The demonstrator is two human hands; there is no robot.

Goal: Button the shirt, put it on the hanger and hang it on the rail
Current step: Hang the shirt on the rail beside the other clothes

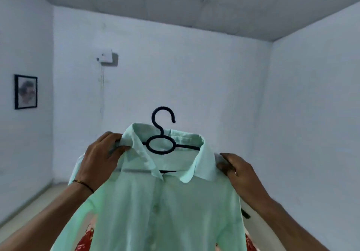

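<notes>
Red patterned cloth (pixel 85 239): bottom edge of the frame, glimpsed behind the shirt on both sides; kind not clear.
Shirt (pixel 155 202): pale mint, held up across the centre and lower middle, front facing the camera, sleeves hanging off toward the bottom corners.
Placket (pixel 155 208): closed down the middle as far as can be seen; neck slightly open at the top.
Left hand (pixel 101 157): centre left, fingers curled over the shoulder seam just beside the collar, pinching the cloth; thin dark thread (pixel 83 185) on the wrist.
Right hand (pixel 236 170): centre right, thumb and fingers closed on the other shoulder, touching the collar's outer edge.
Collar (pixel 196 171): folded down, points lying flat to either side of the neck.
Hanger (pixel 161 131): dark plastic, arms inside the shoulders, ring and hook standing up out of the neck at mid-frame.
Handling: judged light, soft and limp, likely to slide on smooth plastic; best held at the shoulders, where the hanger arms back the cloth, or by the hanger's neck below the hook.
Containers: no box, basket or bin in view; only the shirt, enclosing the hanger.
Rail: not in view.
Far wall: white box (pixel 106 56) mounted upper left of centre.
Side wall: framed picture (pixel 25 91) at the left edge.
</notes>
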